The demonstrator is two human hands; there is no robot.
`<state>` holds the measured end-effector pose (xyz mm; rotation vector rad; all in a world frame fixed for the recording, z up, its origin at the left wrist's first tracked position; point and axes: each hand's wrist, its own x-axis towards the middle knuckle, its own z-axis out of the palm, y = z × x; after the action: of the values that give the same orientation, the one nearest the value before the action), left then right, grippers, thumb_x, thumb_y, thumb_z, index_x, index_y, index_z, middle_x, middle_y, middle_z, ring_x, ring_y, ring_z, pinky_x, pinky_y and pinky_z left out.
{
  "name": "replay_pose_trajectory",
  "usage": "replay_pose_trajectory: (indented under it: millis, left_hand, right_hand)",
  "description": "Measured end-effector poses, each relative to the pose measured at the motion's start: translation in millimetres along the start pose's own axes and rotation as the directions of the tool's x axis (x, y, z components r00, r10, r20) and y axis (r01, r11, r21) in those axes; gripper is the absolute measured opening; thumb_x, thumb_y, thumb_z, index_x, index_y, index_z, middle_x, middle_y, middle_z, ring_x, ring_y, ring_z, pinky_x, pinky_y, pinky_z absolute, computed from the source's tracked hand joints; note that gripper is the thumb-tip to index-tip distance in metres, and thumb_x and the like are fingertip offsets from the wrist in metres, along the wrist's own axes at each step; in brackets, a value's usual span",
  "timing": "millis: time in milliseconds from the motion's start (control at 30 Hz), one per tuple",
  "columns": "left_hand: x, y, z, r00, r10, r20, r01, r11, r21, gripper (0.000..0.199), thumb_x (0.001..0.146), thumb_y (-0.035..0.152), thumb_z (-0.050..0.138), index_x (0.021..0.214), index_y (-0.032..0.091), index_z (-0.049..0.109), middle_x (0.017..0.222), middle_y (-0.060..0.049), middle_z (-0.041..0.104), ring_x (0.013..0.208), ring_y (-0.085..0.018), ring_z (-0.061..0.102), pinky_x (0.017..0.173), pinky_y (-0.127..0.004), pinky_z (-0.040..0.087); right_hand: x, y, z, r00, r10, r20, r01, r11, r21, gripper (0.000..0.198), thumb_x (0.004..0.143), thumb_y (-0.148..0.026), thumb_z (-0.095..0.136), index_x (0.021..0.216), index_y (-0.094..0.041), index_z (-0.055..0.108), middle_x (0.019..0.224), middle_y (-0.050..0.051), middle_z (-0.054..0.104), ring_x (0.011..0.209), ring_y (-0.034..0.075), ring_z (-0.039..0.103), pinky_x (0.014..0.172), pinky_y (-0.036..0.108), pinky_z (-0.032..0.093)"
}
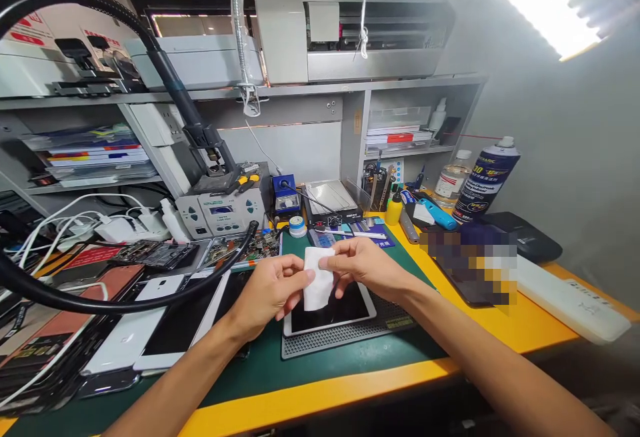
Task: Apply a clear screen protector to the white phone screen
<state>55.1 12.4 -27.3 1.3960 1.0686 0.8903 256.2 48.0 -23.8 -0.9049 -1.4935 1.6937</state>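
Left hand (277,283), right hand (367,267) — both pinch-tight on white wipe (317,290) — tablet (345,310) beneath.

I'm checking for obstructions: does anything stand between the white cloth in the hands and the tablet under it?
Nothing visible does: the left hand and right hand hold the cloth over the tablet, with no other item showing between. The black hose lies left of both.
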Motion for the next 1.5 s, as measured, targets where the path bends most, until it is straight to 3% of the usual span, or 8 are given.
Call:
replay_pose_trajectory:
  millis: [233,500,733,933,1067,1267,1367,1500]
  left_hand:
    - [0.9,2.0,0.9,0.994,0.069,-0.090,-0.067,0.997,0.028,0.036,0.077,0.051,0.071,0.079,0.016,0.061,0.043,0.005,0.049,0.035,-0.007,0.034,0.032,-0.016,0.027]
    - [2.6,-2.9,-4.9,0.979,0.191,-0.064,-0.193,0.981,-0.027,0.030,0.081,0.041,0.069,0.096,0.015,0.064,0.053,0.004,0.053,0.043,-0.010,0.042,0.035,-0.018,0.033]
    - [0.5,-1.2,-5.2,0.974,0.208,-0.087,-0.202,0.976,0.081,0.024,0.078,0.033,0.061,0.087,0.014,0.071,0.050,0.002,0.052,0.044,-0.011,0.044,0.039,-0.021,0.036]
    - [0.3,-2.7,-6.3,0.964,0.255,-0.081,-0.240,0.957,0.161,0.027,0.081,0.031,0.054,0.087,0.013,0.072,0.054,0.000,0.054,0.048,-0.013,0.048,0.044,-0.023,0.037]
    - [-1.1,-4.6,-7.5,0.951,0.306,-0.032,-0.300,0.945,0.134,0.030,0.085,0.031,0.049,0.087,0.012,0.072,0.062,-0.003,0.058,0.054,-0.014,0.052,0.047,-0.024,0.040]
    - [2.2,-3.2,-6.2,0.989,0.140,-0.051,-0.143,0.989,-0.048,0.042,0.085,0.044,0.060,0.113,0.012,0.061,0.058,0.001,0.056,0.046,-0.013,0.049,0.034,-0.020,0.033]
    - [5.0,-2.8,-4.7,0.997,0.079,-0.007,-0.079,0.997,0.015,0.041,0.081,0.044,0.067,0.105,0.011,0.061,0.051,0.004,0.053,0.038,-0.009,0.039,0.031,-0.018,0.029]
    - [6.6,-3.1,-3.9,0.992,0.110,-0.063,-0.108,0.993,0.037,0.032,0.080,0.041,0.068,0.093,0.013,0.060,0.048,0.005,0.051,0.036,-0.007,0.035,0.032,-0.017,0.028]
  right_hand:
    - [-3.4,0.3,0.2,0.981,0.028,0.191,-0.051,0.992,0.119,0.037,0.077,-0.046,0.078,0.079,-0.013,0.064,0.067,0.005,0.069,0.059,0.017,0.069,0.049,0.025,0.054]
    - [-2.0,1.5,-3.2,0.992,-0.028,0.127,0.017,0.996,0.089,0.025,0.073,-0.027,0.080,0.090,-0.012,0.070,0.067,0.002,0.069,0.060,0.017,0.070,0.047,0.021,0.052]
    - [-1.6,3.3,-2.9,0.991,-0.041,0.126,0.022,0.989,0.143,0.027,0.074,-0.018,0.069,0.099,-0.009,0.072,0.070,0.008,0.073,0.060,0.020,0.072,0.049,0.025,0.055]
    - [-1.0,-0.2,-3.5,0.989,0.052,0.140,-0.088,0.961,0.263,0.034,0.071,-0.024,0.067,0.102,-0.008,0.071,0.070,0.008,0.072,0.059,0.022,0.072,0.047,0.026,0.054]
    - [-2.0,-0.1,-1.8,0.972,0.105,0.211,-0.151,0.966,0.212,0.030,0.077,-0.032,0.074,0.094,-0.008,0.072,0.070,0.006,0.069,0.057,0.015,0.067,0.043,0.019,0.046]
    - [0.5,6.8,0.2,0.996,0.040,0.082,-0.048,0.995,0.090,0.026,0.068,-0.028,0.085,0.075,-0.012,0.067,0.059,-0.001,0.062,0.050,0.009,0.058,0.041,0.017,0.041]
    - [0.2,6.0,0.1,0.998,-0.020,0.058,0.019,1.000,0.017,0.028,0.071,-0.035,0.083,0.080,-0.013,0.069,0.060,-0.001,0.063,0.051,0.010,0.060,0.042,0.017,0.042]
    - [-1.5,3.2,0.6,0.999,-0.038,0.038,0.040,0.998,-0.049,0.025,0.077,-0.034,0.078,0.083,-0.012,0.070,0.055,0.001,0.065,0.047,0.010,0.059,0.045,0.019,0.044]
